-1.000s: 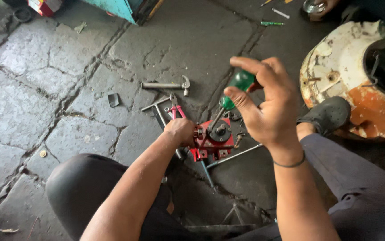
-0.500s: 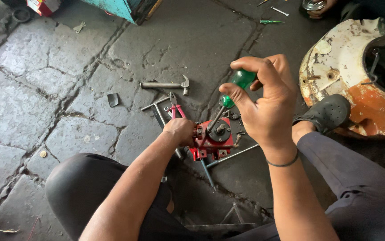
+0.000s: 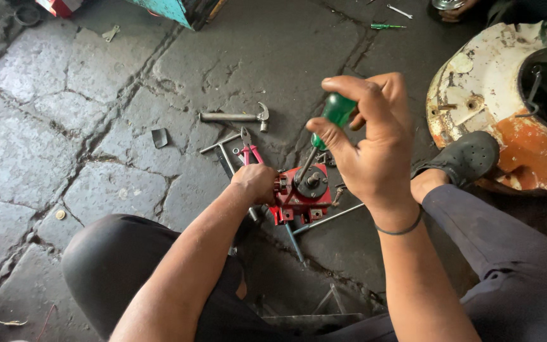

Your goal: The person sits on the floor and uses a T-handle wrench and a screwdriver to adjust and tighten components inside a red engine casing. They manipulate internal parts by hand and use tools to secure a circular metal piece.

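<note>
A small red metal assembly with a dark round part on top sits on the stone floor between my knees. My left hand grips its left side and holds it down. My right hand is closed around the green handle of a screwdriver, held upright above the assembly. The screwdriver's shaft slants down and its tip meets the dark round part.
A hammer, pink-handled pliers, a T-shaped wrench and a thin rod lie around the assembly. A rusty white round machine casing stands at right, beside my black shoe. A second green screwdriver lies far back.
My right hand has turned slightly on the screwdriver handle, fingers shifting over the green grip. The left hand stays on the red assembly.
</note>
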